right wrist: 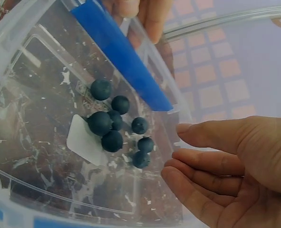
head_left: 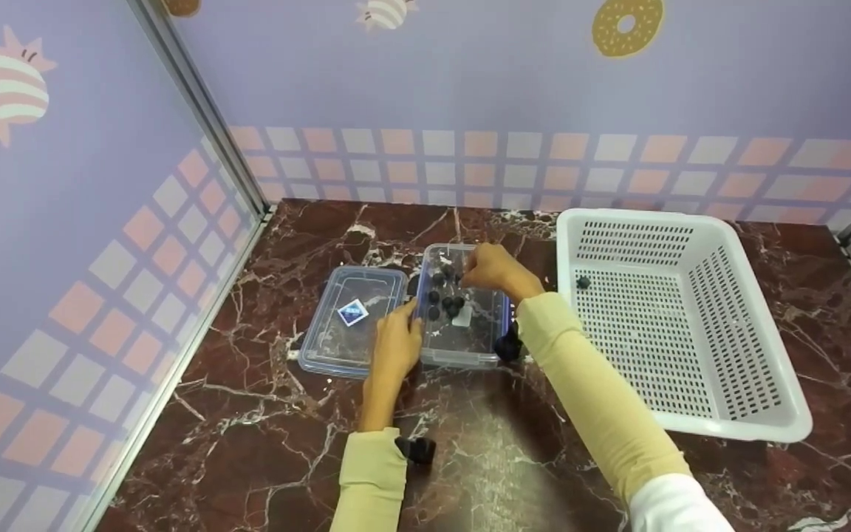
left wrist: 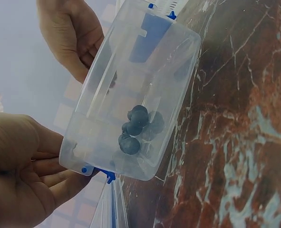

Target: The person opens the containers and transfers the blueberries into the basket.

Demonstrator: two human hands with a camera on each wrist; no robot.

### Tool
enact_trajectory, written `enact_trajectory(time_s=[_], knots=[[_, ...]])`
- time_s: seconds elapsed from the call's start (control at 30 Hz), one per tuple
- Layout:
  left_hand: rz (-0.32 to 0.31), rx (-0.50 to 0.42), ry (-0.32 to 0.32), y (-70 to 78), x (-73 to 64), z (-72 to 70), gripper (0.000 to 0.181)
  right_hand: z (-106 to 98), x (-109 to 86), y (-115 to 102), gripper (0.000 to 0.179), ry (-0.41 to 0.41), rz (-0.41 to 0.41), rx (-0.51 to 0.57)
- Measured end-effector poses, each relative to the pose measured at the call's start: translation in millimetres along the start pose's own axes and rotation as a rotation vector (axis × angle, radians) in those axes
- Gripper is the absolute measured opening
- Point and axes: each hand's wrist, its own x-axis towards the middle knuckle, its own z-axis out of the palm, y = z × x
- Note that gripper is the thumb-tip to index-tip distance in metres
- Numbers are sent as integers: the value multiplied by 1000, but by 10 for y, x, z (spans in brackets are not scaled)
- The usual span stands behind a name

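Partway, I judge: most dark berries (right wrist: 100,123) lie in the clear box (head_left: 459,357), one in the white basket (head_left: 736,325); lid (head_left: 333,343) off. Right hand (head_left: 496,270): grip spread, apparently empty. Left hand (head_left: 396,340) touches the box; pinch unclear to me.

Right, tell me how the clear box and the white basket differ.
The clear box is see-through; the white basket is opaque and slotted. The white basket is larger than the clear box. The clear box holds several berries, while the white basket shows one berry. Both are open on top.
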Motion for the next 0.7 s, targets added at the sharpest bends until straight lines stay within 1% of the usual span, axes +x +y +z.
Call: enact_trajectory(time_s=[0.1, 0.2, 0.33, 0.43, 0.53, 0.6, 0.7], knots=[[-5, -6, -2, -8, -5, 4, 37, 48, 36, -3, 22, -27, 8, -63], [-7, -11, 2, -5, -9, 7, 37, 85, 61, -12, 17, -64, 22, -92], [-1, -8, 10, -8, -3, 15, 37, 126, 80, -15, 20, -97, 54, -57], [-6, -8, 7, -6, 1, 17, 38, 154, 96, -9, 20, -88, 77, -22], [-15, -6, 7, -5, -5, 20, 38, 184, 120, 0, 30, -79, 93, 9], [-20, -7, 10, -3, -12, 17, 38, 204, 135, 6, 33, -73, 96, 11], [-13, -1, 12, -14, -7, 24, 37, 230, 147, 16, 23, -73, 112, 13]])
